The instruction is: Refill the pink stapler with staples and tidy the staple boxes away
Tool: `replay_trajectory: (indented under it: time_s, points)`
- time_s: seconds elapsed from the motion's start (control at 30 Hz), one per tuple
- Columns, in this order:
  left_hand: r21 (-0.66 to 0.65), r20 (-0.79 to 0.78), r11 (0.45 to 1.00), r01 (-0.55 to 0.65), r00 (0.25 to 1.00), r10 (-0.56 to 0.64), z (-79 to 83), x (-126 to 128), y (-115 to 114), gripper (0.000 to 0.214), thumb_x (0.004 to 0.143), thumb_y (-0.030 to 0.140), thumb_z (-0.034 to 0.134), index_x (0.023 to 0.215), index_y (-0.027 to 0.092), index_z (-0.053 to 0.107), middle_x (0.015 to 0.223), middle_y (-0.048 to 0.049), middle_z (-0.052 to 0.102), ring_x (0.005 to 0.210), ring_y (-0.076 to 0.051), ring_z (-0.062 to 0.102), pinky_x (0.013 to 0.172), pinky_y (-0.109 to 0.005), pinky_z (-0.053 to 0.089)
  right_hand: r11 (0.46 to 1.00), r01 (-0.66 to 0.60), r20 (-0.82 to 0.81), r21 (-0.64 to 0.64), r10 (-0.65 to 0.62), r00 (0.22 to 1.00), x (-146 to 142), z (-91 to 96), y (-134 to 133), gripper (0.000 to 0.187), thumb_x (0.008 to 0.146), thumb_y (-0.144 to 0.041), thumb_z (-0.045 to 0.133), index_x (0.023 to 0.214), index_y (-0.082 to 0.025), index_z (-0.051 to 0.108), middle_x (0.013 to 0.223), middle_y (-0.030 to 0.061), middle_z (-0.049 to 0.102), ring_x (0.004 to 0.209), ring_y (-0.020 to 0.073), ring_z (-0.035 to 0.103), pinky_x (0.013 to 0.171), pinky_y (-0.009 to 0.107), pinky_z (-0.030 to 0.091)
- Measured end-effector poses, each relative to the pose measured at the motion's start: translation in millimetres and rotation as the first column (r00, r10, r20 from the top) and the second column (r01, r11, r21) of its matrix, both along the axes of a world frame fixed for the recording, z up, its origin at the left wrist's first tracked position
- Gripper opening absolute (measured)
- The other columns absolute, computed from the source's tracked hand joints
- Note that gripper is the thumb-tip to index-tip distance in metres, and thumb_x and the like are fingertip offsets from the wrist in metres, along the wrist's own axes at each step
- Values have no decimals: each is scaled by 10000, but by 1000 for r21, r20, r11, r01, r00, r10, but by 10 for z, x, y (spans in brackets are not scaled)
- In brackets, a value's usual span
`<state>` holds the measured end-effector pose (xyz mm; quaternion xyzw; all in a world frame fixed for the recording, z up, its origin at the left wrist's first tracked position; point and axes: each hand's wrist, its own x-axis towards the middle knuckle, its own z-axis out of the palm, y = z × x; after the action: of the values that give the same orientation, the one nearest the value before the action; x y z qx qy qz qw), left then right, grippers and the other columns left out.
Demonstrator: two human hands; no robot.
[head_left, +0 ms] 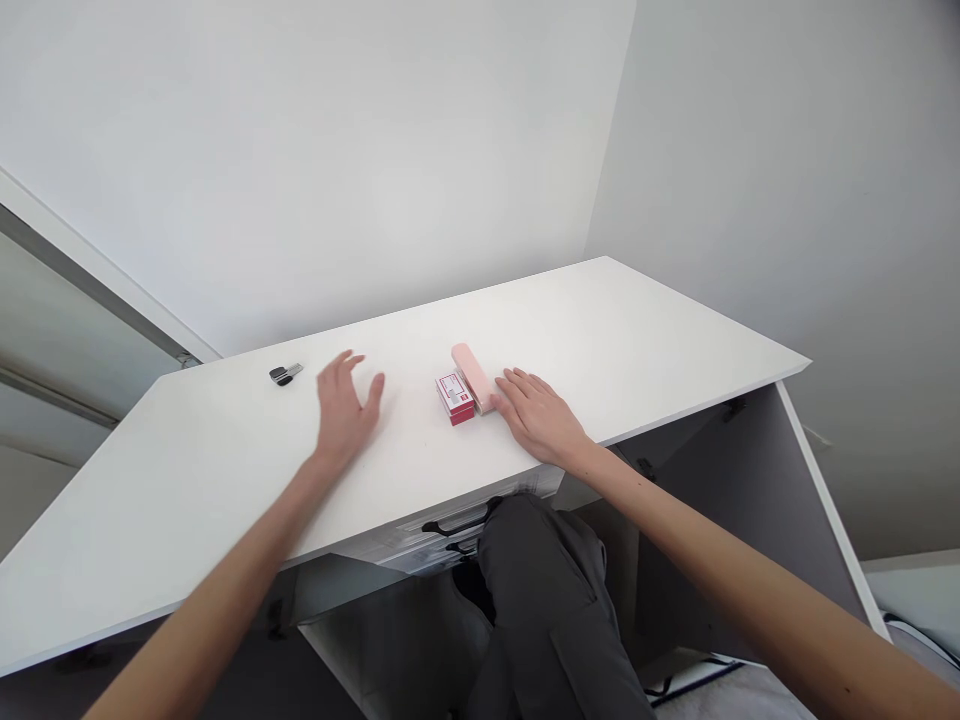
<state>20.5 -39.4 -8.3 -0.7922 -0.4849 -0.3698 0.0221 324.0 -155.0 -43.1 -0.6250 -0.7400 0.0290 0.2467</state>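
Observation:
On the white tabletop, a pink stapler (472, 376) lies lengthwise against two stacked small red-and-white boxes (455, 398). My right hand (538, 415) rests flat just right of the stapler, fingers stretched out and thumb at its near end. To the left of the boxes, my left hand (346, 405) is held over the tabletop, thumb and fingers apart with nothing between them. Beyond that hand, toward the left, lie keys with black heads (283, 375).
The white cabinet top (202, 480) meets a wall at the back. Below its front edge are drawers with black handles (461, 522) and open compartments (705, 500) on both sides. My knee in dark trousers (540, 580) is close to the drawers.

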Motion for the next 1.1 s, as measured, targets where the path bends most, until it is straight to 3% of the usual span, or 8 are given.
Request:
replay_trajectory:
  time_s: [0.1,0.2,0.3,0.37,0.5,0.67,0.87,1.1]
  points:
    - [13,-137,983,-184,973,184,21,-553,341,604,974,517,517,1434,127,487,1660,-226,331,1566,-400,236,1285,-589,171,1000,0,6,5,0,1000,-3,-4,-8,726,1112,-507,129,1500,-63,551,1614,188,486,1541,323,405,1286,500,303]
    - [-120,-190,905,-408,904,382,62,-979,588,680,966,502,498,1496,80,428,1704,-238,256,1589,-441,161,1270,-641,162,1000,2,10,10,-2,1000,-3,-16,-9,716,1112,-512,133,1497,-83,558,1616,178,486,1540,318,408,1282,505,310]
    - [-276,-246,808,-520,851,464,95,-1146,719,769,954,506,505,1541,33,356,1617,-281,403,1549,-455,277,1240,-624,258,1000,3,14,21,-3,1000,-4,-26,-8,708,1113,-509,141,1491,-83,561,1614,181,489,1538,320,411,1279,509,315]
    - [-322,-286,774,-545,836,469,108,-1149,749,792,945,500,509,1552,16,350,1516,-295,520,1487,-449,396,1210,-585,333,1000,5,21,28,-6,1000,-8,-30,-8,703,1115,-505,148,1489,-76,560,1609,185,494,1534,325,417,1278,507,315]
    - [-302,-335,796,-524,841,425,121,-1090,708,724,951,461,466,1555,65,415,1487,-253,576,1448,-432,462,1184,-550,379,999,10,31,36,-11,999,-20,-39,-6,681,1117,-494,170,1477,-73,567,1602,189,502,1535,322,415,1279,499,312]
    - [-252,-358,871,-421,877,321,95,-908,592,660,968,399,406,1546,85,463,1451,-222,619,1404,-413,515,1165,-530,404,998,8,35,60,-10,999,-30,-53,-6,627,1119,-467,207,1464,-94,575,1594,192,511,1529,328,425,1262,527,335]
    - [-238,-319,946,-221,938,138,17,-341,450,609,971,368,406,1501,85,505,1334,-203,693,1356,-387,548,1105,-509,466,998,6,46,62,-8,999,-28,-51,-13,612,1122,-453,217,1438,-88,593,1584,198,522,1521,329,438,1258,526,347]
    - [-249,-239,968,-11,970,-51,-17,250,262,502,991,299,405,1452,170,555,1350,-133,700,1303,-325,608,1107,-485,477,998,6,53,59,-9,999,-34,-45,-10,615,1125,-446,202,1413,-87,611,1586,190,522,1525,325,433,1265,507,341]
